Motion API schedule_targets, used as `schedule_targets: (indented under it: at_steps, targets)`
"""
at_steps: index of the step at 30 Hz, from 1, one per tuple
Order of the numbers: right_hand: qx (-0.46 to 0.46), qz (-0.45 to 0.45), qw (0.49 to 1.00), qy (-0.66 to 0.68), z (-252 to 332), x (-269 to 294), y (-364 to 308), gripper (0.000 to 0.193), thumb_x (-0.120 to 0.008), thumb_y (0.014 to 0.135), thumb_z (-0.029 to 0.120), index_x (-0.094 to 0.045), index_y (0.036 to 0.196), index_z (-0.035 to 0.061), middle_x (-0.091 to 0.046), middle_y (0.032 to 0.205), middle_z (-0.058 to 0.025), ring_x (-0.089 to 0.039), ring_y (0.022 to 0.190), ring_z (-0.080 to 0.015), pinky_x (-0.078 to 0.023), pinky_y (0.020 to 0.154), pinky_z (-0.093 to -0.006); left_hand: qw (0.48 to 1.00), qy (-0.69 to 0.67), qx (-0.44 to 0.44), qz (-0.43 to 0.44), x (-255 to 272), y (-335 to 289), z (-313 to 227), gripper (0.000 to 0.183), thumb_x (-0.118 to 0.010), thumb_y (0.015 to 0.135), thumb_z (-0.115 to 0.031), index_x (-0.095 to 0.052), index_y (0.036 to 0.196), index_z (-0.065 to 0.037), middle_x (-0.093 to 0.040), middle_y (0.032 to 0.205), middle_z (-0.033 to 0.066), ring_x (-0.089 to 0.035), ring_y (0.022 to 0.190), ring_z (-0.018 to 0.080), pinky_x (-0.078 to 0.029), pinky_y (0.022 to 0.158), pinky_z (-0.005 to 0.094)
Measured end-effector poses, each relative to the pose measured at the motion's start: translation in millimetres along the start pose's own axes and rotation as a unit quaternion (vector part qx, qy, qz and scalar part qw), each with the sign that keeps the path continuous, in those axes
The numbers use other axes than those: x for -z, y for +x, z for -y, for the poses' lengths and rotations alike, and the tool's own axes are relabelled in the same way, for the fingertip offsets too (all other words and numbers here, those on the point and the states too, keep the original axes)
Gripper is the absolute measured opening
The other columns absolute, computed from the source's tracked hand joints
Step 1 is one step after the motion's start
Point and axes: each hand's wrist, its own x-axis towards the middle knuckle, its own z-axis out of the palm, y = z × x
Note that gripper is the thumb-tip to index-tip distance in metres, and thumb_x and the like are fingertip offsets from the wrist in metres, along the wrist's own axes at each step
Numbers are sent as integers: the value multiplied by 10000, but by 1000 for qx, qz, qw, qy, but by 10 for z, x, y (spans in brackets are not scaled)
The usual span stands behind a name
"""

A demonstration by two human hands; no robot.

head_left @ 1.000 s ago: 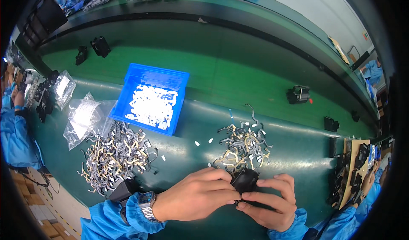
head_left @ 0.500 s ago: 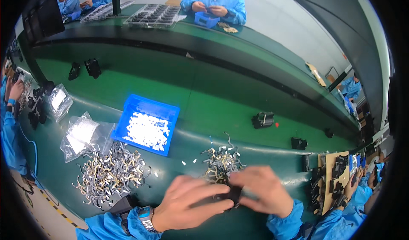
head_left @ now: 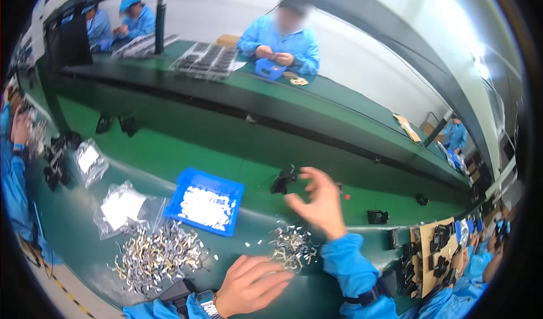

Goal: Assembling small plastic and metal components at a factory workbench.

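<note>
My right hand [head_left: 321,203] reaches over the green strip beyond the worktop, thumb and fingers apart. Just off its fingertips lies a small black plastic part [head_left: 284,180], seemingly not gripped. Low in the middle, my left hand [head_left: 254,285] holds nothing, its fingers stretched out over the table. Its fingertips are close to the near side of a small heap of short wire leads [head_left: 294,246] with white and black ends. A larger heap of similar leads [head_left: 161,257] spreads to the left of that hand.
A blue bin [head_left: 240,206] holds many small white pieces. Clear plastic bags [head_left: 121,206] lie left of it. More black parts [head_left: 377,216] sit along the green strip. Cardboard with black parts [head_left: 432,257] stands at right. Co-workers sit on both sides and across.
My right hand has moved away from my left, forward onto the green strip. The black part that was between both hands now lies there, by my right fingertips. My left hand has opened.
</note>
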Motion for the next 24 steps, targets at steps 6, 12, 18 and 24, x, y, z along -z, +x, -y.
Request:
schedule_targets:
  at_steps: [6,12,18,24]
  targets:
    - [-3,-121,976,-179,-653,402,-207,664,-927,694,298,-638,1257,98,-638,1179,-134,-593,1109,-335,-491,1004,-443,999,-34,-6,-9,-87,55,-6,297,-843,794,-126,-790,1085,-137,-722,1039,0,-687,944,223,-508,754,343]
    - [-107,28,963,247,-542,571,-521,680,-903,695,85,-573,1290,62,-621,1279,-95,-615,1183,-164,-527,980,-328,1000,-15,23,0,-19,-1,25,286,-839,775,-104,-793,1056,-133,-724,1002,-1,-687,913,222,-513,737,345]
    - [-99,246,878,397,34,840,-1367,668,-965,633,59,-551,1157,87,-569,1367,-171,-578,1315,-306,-444,1151,-460,998,-38,43,17,-59,94,3,210,-835,764,-67,-818,971,-97,-735,922,44,-664,840,255,-541,748,355]
    - [47,353,879,317,134,771,-1459,634,-948,669,91,-652,1229,108,-605,1400,-125,-644,1211,-336,-510,1082,-411,998,-27,55,27,-48,98,15,185,-823,769,-64,-805,953,-77,-717,889,62,-637,799,261,-537,725,363]
